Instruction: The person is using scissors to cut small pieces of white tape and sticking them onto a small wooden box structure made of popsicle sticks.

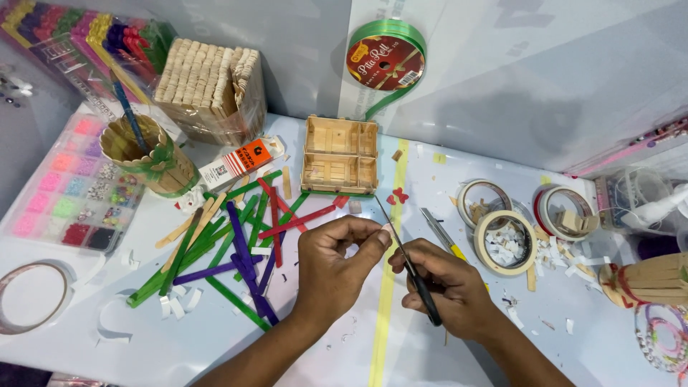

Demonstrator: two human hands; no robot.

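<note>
**Below the wooden box: two hands at a small white scrap**

Just below the open wooden box [340, 155] built of craft sticks, we see both hands meeting over the white table [430, 344]. Our left hand [335, 264] is curled, thumb and forefinger pinching a small white scrap [387, 228]. Our right hand [446, 287] is clenched round the black handles of a pair of scissors [410, 266], whose thin blades slant up toward the box's lower right corner, passing just beside the scrap. Left of the box's lower edge lies a loose heap of coloured sticks [236, 251], green, purple and red. Right of the box sit three tape rolls [505, 242]. A yellow strip [390, 272] runs down from the box beneath the hands.
</note>
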